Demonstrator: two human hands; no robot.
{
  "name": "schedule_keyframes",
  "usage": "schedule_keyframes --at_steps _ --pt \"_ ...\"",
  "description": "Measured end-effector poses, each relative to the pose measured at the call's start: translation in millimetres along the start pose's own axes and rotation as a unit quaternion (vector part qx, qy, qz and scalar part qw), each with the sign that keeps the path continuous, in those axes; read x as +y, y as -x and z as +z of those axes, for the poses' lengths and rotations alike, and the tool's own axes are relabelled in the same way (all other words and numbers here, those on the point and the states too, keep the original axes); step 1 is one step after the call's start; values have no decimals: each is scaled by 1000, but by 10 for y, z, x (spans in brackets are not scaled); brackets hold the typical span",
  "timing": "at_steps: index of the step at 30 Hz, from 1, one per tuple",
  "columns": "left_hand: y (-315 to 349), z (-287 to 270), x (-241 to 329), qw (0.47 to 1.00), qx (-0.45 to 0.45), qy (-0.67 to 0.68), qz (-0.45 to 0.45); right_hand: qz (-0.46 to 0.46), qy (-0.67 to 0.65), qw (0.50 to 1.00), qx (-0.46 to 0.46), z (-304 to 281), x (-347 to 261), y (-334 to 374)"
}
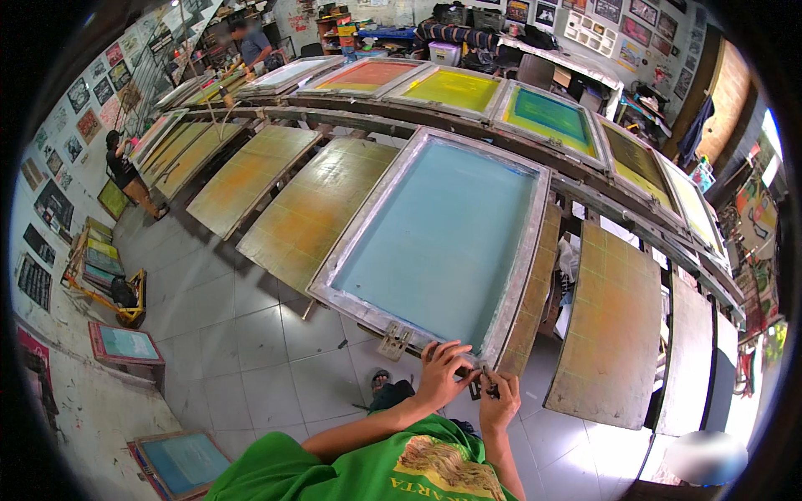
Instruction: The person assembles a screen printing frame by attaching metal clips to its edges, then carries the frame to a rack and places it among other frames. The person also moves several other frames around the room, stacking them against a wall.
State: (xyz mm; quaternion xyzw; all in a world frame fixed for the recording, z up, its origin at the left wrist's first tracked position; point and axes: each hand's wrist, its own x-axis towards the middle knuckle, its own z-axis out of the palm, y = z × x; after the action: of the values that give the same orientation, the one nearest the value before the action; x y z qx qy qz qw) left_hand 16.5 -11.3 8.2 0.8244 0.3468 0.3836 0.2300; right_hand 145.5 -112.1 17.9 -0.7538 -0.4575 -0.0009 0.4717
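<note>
A screen-printing frame [535, 242] with pale blue mesh [434, 242] lies over one of the slanted boards in front of me. My left hand [443, 376] is at its near edge by the right corner, fingers curled over the rim. Just right of it, my right hand [499, 402] is closed around a small dark metal piece at that corner; its exact kind is hard to make out. A metal bracket [394, 341] is fixed to the same near edge, left of my hands.
Yellowish printing boards [610, 326] stand in a row on both sides. Behind runs a long rail with more screen frames, one with yellow mesh [451, 89]. Two people [129, 175] are at the far left. Further frames [180, 463] lean at the lower left.
</note>
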Motion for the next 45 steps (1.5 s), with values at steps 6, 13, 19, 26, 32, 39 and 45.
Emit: schedule_keyframes --at_steps 6,13,19,26,32,39,45 --pt "8 29 19 999 15 -28 27 43 9 999 -18 -42 58 17" --pt "11 70 1 999 3 -23 22 5 1 995 -98 -144 63 -69" --pt "-28 43 0 999 6 -13 40 8 -9 985 -173 -317 -32 -207" --pt "-14 -102 -53 995 -79 4 69 39 15 995 -91 -235 -61 -179" --pt "25 -98 -141 992 -91 -24 82 21 37 997 -71 -152 8 -126" --pt "-9 -93 -59 996 -63 8 55 -7 24 994 -110 -217 12 -173" --pt "-172 -164 -113 994 -96 -17 52 -25 45 972 -228 -381 -52 -301"
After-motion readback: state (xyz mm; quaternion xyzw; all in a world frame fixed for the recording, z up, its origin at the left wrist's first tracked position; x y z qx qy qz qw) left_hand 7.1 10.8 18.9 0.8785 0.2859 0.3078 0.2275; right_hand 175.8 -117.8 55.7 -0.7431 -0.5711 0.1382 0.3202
